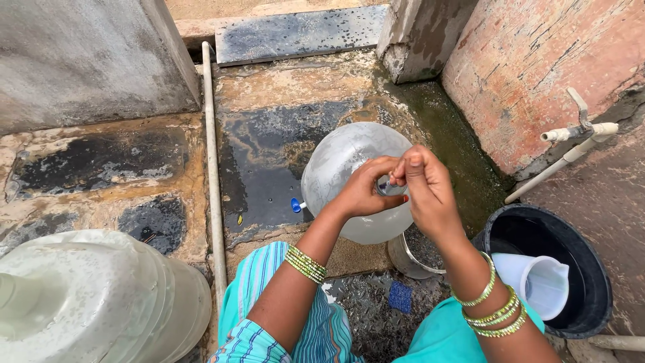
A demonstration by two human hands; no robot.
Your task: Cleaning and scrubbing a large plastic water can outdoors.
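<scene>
We crouch over a big clear jug (349, 168) that stands on the wet stone floor (269, 154), just in front of our knees. Both hands meet at its mouth (388, 185). Our left hand (366, 191) wraps the neck, fingers curled tight around it. Our right hand (426, 185) comes from above with fingertips pinched narrow at the opening; whether they hold something small there, we cannot tell.

To do this well, we judge it best to keep the left hand firm on the neck so the round jug does not roll on the slick stone, and to work the right fingers squarely over the mouth, not at a slant.

A small blue tap (296, 205) sticks out low on the jug's side. A steel bowl (413, 255) sits just beside the jug, partly under our right arm. A black bucket (584, 269) with a white mug (537, 282) in it stands to the right, below a wall tap (581, 131). A second jug (101, 296) lies near our left knee.

The floor is stained, patched stone, dark with water and green along the wall. A thin pipe (211, 168) runs across it. Rough plaster walls close the corner.
</scene>
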